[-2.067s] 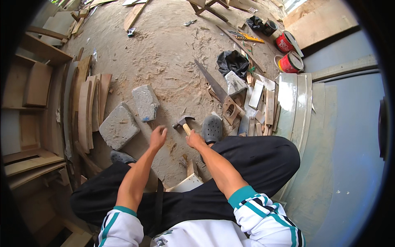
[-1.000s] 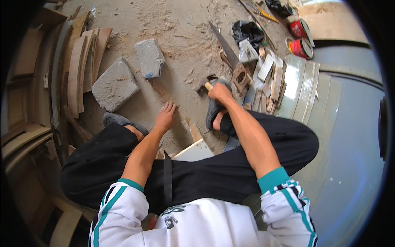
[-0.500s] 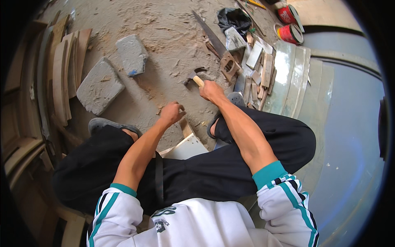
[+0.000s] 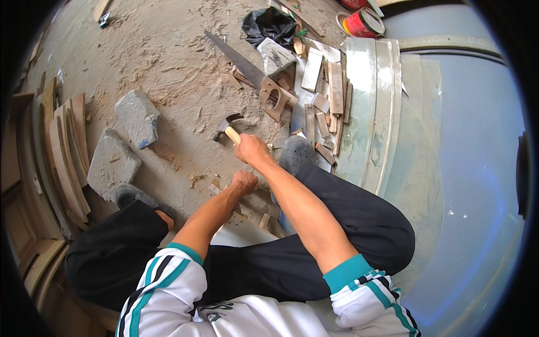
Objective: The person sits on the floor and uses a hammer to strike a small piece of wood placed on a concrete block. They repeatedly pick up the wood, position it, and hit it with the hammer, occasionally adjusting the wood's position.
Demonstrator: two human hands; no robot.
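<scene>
My right hand (image 4: 252,150) is wrapped round the wooden handle of a claw hammer (image 4: 231,133), whose dark head points away from me, just above or on the sandy ground. My left hand (image 4: 245,182) is closed just nearer to me, close beside my right wrist. Whatever its fingers hold, if anything, is hidden. Below it, between my legs, lies a white board (image 4: 238,231) with small dark dots. A short wooden block (image 4: 265,221) shows at the board's right edge.
A handsaw (image 4: 274,98) lies ahead beside a pile of wood offcuts (image 4: 336,90) and a black plastic bag (image 4: 268,27). Two rough grey blocks (image 4: 114,163) sit to the left, near curved wooden strips (image 4: 67,151). Glass-like sheets (image 4: 362,118) and red cans (image 4: 362,23) are on the right.
The view has swung, so the ground objects appear farther left and lower. My left hand has moved rightward, closer to the right hand, and its fingers have closed. The hammer stays in my right hand.
</scene>
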